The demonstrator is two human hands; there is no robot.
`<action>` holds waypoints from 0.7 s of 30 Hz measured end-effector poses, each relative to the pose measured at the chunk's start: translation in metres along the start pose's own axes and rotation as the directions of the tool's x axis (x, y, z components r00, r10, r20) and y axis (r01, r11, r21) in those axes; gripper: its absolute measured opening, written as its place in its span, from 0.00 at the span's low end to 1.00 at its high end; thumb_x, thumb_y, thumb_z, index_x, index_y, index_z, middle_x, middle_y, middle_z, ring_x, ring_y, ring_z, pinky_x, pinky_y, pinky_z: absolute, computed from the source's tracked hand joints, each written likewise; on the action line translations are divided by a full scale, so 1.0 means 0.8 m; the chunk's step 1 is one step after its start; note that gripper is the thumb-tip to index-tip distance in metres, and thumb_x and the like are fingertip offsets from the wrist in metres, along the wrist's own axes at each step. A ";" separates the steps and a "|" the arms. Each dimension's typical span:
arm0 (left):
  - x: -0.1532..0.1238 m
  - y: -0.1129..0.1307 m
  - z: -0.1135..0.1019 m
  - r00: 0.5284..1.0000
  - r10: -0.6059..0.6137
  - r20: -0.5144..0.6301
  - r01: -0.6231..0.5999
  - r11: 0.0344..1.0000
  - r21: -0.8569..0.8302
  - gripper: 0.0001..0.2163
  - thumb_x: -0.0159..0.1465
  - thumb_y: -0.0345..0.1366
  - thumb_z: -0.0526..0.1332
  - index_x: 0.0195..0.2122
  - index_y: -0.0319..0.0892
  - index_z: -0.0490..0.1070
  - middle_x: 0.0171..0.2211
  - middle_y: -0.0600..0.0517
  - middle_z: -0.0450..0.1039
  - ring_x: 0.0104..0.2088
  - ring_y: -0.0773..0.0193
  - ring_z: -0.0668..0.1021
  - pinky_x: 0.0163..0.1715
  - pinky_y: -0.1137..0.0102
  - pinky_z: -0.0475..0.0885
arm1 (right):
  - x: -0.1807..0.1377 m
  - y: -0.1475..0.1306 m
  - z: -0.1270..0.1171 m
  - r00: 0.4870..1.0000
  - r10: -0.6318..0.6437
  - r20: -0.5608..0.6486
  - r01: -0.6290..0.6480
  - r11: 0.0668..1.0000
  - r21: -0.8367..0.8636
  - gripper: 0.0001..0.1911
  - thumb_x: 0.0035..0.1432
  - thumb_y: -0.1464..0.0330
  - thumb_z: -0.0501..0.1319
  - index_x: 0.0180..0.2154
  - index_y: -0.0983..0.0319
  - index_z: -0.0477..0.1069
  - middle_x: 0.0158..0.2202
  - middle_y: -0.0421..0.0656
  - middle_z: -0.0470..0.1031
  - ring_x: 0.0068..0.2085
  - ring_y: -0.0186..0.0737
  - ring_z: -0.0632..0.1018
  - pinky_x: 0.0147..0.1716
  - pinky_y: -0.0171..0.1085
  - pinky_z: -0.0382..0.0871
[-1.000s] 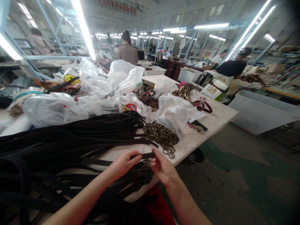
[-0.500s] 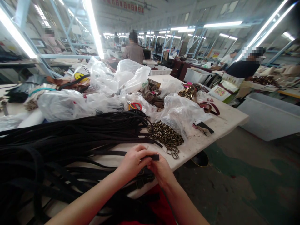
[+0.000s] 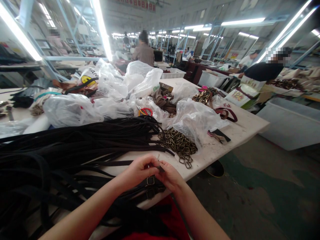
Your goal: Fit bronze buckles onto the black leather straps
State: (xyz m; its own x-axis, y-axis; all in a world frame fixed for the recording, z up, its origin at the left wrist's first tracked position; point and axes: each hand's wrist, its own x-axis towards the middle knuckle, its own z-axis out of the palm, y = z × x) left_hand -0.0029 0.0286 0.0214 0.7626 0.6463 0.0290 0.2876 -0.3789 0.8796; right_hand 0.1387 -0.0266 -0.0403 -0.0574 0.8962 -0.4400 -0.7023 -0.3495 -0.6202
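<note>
Near the table's front edge, my left hand (image 3: 143, 169) and my right hand (image 3: 172, 176) meet, both closed around the end of a black strap (image 3: 160, 169). Only a short piece of it shows between the fingers. Just below the left fingers is a rectangular brass-coloured buckle (image 3: 150, 180); whether it is on the held strap I cannot tell. Under it, more dark straps with buckles (image 3: 150, 194) lie by the table edge. Beyond my hands sits a heap of brass-coloured metal buckles (image 3: 177, 142), with a few loose ones at its near side.
A large pile of long black straps (image 3: 75, 140) covers the left of the table (image 3: 240, 133). Behind it are clear plastic bags (image 3: 72, 110) and red-and-orange-handled scissors (image 3: 145, 112). A white bin (image 3: 287, 123) stands right on the floor. Other people (image 3: 265, 70) work farther back.
The strap end that stuck out flat between my hands is now turned and mostly covered by my fingers. My right fingers have come up against the left ones, and the buckle below shows more.
</note>
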 end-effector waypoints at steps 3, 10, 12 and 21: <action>-0.002 -0.007 -0.004 0.989 -0.130 -0.077 0.138 0.984 0.112 0.07 0.60 0.38 0.52 0.29 0.41 0.64 0.24 0.56 0.65 0.25 0.68 0.67 0.26 0.75 0.61 | 0.007 0.004 0.003 0.999 -0.013 -0.042 0.011 0.999 -0.036 0.16 0.38 0.66 0.69 0.27 0.64 0.65 0.22 0.35 0.70 0.23 0.27 0.72 0.23 0.25 0.66; 0.002 -0.031 0.006 0.957 -0.169 -0.233 0.270 0.809 0.521 0.03 0.57 0.33 0.53 0.30 0.43 0.65 0.29 0.52 0.69 0.30 0.62 0.71 0.29 0.71 0.61 | 0.010 0.016 0.011 0.993 -0.105 -0.057 0.092 0.977 -0.192 0.16 0.41 0.63 0.68 0.26 0.65 0.65 0.23 0.38 0.71 0.25 0.29 0.73 0.26 0.28 0.66; 0.002 -0.032 0.007 0.964 -0.178 -0.196 0.257 0.804 0.536 0.03 0.56 0.32 0.54 0.31 0.43 0.65 0.29 0.52 0.70 0.30 0.62 0.72 0.29 0.71 0.61 | 0.007 0.019 0.011 0.990 -0.133 -0.049 0.117 0.964 -0.237 0.15 0.42 0.62 0.67 0.26 0.65 0.65 0.23 0.38 0.71 0.25 0.30 0.72 0.27 0.29 0.66; -0.001 -0.019 -0.005 0.959 -0.269 -0.095 0.283 0.856 0.432 0.07 0.52 0.38 0.59 0.31 0.43 0.65 0.26 0.54 0.69 0.27 0.63 0.71 0.24 0.73 0.58 | -0.007 0.012 0.006 0.938 -0.342 0.054 0.318 0.788 -0.528 0.14 0.49 0.58 0.61 0.30 0.62 0.71 0.31 0.41 0.73 0.26 0.34 0.72 0.26 0.32 0.65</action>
State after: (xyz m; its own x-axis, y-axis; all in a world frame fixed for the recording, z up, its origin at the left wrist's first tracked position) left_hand -0.0103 0.0364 0.0095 0.5983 0.7845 -0.1631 0.7124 -0.4277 0.5564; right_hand 0.1292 -0.0336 -0.0404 0.1486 0.9749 -0.1658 -0.1971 -0.1351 -0.9710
